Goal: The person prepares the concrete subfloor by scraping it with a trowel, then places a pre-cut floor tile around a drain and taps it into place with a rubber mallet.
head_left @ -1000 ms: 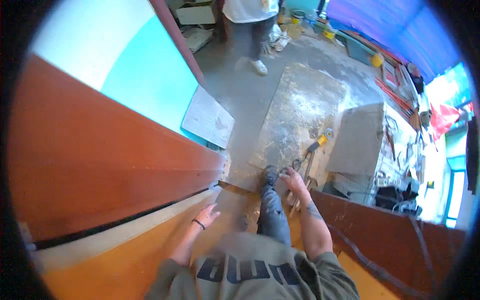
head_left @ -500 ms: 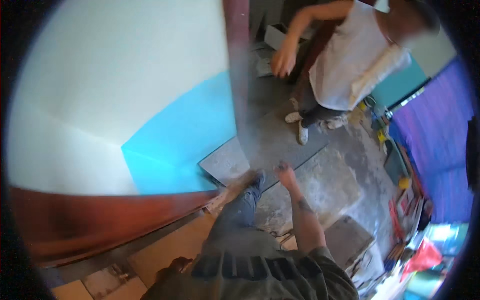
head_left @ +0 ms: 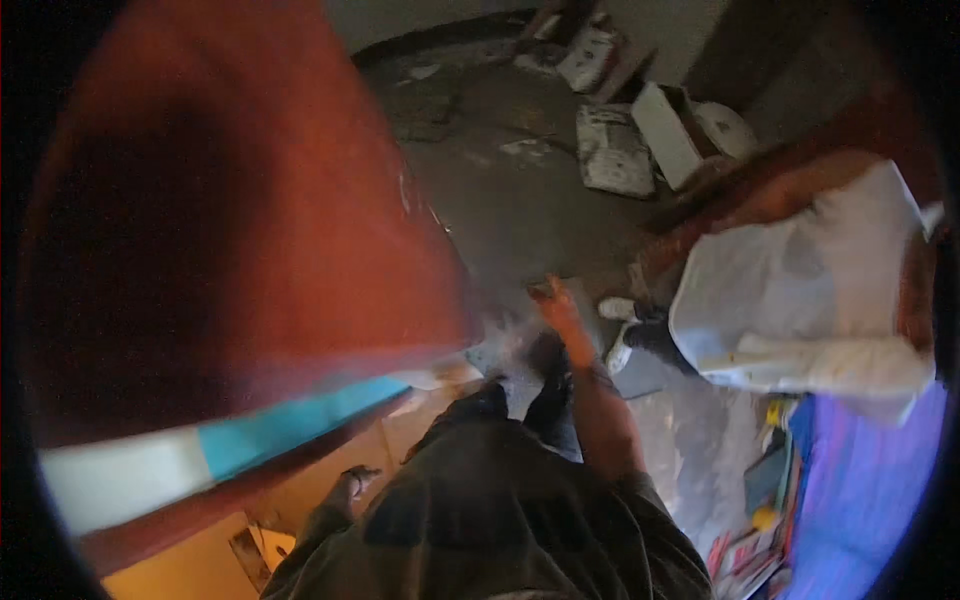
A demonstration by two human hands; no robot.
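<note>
My right hand (head_left: 556, 306) reaches out ahead of me over the grey floor, with its fingers curled and blurred. A small dark shape shows at its fingertips, too smeared to name. Low at my left side hangs my left hand (head_left: 358, 482), its fingers partly apart and no object visible in it. A wide red-brown door or panel (head_left: 330, 230) stands close on my left, apart from both hands. My legs are in mid-stride below me.
At the right stands a person in a white sleeveless top (head_left: 770, 290). Beyond lie a whitish sack (head_left: 612, 150), an open white box (head_left: 668, 135) and a round pale object (head_left: 727, 130). A purple sheet (head_left: 865, 490) hangs at the right, beside clutter (head_left: 750, 550) on the floor.
I have walked forward and my view has turned; the red-brown panel now fills the left, where the white and blue wall was. The other person now appears lower and farther right.
</note>
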